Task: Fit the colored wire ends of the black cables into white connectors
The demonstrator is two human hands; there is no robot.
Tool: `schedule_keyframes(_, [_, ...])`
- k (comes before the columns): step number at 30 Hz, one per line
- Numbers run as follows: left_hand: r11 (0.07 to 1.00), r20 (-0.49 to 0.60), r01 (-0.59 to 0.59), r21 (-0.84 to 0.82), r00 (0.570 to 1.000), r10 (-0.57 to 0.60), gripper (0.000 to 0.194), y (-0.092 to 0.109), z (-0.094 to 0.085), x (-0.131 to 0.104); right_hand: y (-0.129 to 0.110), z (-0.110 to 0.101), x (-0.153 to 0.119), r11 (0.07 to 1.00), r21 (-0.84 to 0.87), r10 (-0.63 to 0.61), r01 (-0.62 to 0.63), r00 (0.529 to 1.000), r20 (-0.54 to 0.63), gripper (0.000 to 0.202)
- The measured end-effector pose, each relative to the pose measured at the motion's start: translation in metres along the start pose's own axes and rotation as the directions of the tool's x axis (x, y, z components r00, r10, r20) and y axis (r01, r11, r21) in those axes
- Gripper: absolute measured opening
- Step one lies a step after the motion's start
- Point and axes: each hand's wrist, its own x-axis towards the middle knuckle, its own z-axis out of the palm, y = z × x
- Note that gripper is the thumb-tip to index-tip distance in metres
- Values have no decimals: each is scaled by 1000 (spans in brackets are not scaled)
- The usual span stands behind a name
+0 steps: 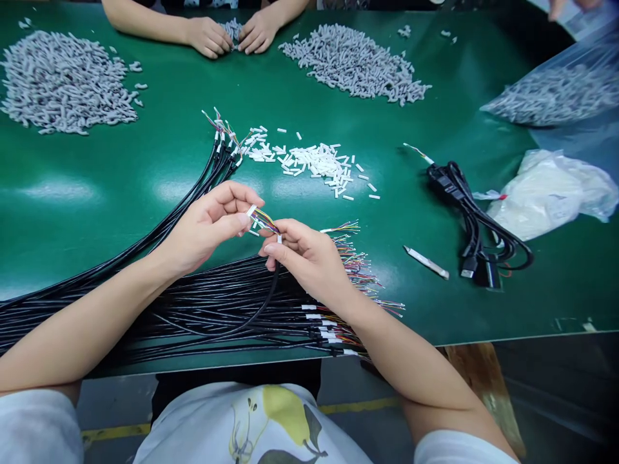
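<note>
My left hand (217,222) is closed, pinching a small white connector (251,211) between thumb and fingers. Thin coloured wires (267,221) run from it to the end of a black cable (271,287). That cable end, with a white band on it, is gripped by my right hand (309,258). Beneath both hands lies a wide bundle of black cables (207,296), their coloured wire ends fanned out to the right. A second bunch of black cables (193,193) stretches past my left hand, its bare wire ends pointing away from me.
Small white pieces (319,161) lie scattered beyond my hands. To the right are a penlike tool (425,262), a coiled black USB cable (464,212) and a white plastic bag (551,193). Grey parts form heaps (68,84) at the back, where a person's hands (210,37) handle some.
</note>
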Motion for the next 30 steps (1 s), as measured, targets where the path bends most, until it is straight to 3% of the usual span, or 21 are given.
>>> schedule_keyframes(3, [993,26,-48,111,999,46,20,3,-1,-2,2,3,-3,996,-76,-58,56,998,-30,15])
schedule_keyframes(10, [908,-131,-124,400,973,190,10,2,5,-2,2,3,-6,993,-90,-61,70,994,90,22])
schedule_keyframes(17, [997,-44,16,70,999,-13,18,-4,0,2,-3,2,-1,988,136,71,-73,997,23,27])
schedule_keyframes(21, [997,45,82,-4,996,-82,20,-5,5,0,-4,-1,3,988,136,72,-67,997,-30,29])
schedule_keyframes(25, [966,69,194,-173,980,-185,21,-6,10,-3,-5,-4,2,999,-37,17,-18,999,-36,20])
schedule_keyframes(27, [935,65,247,-255,969,-238,21,-6,11,-3,-4,-5,0,981,-183,-68,65,998,-15,20])
schedule_keyframes(30, [909,57,275,-314,961,-271,20,-8,12,-4,-2,-4,-2,838,-493,-265,235,964,10,25])
